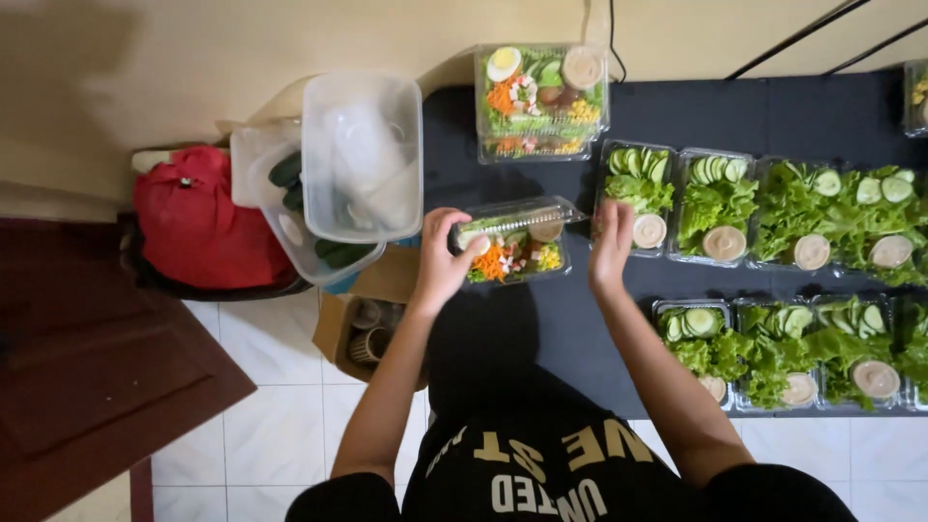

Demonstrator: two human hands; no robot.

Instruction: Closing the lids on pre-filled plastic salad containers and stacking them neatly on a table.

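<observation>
Hands on clear salad box (512, 244), left grip (447, 249) clasping its end, right grip (611, 242) loose beside lid

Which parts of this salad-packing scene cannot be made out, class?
Head view:
- Contents of the brown cardboard box: partly behind the left hand and forearm.
- Clear plastic salad box at the right edge: cut off.
- Green items in the stacked clear plastic tubs: blurred by tub walls.

Even, soft indoor light, moderately bright. Person's shadow falls on the dark desk (541, 338) just below the salad box (512, 242). Faint glare on that box's clear lid. Slight overall softness, no motion blur. Wall (145, 68) left of the box shows a dim shadow patch.
</observation>
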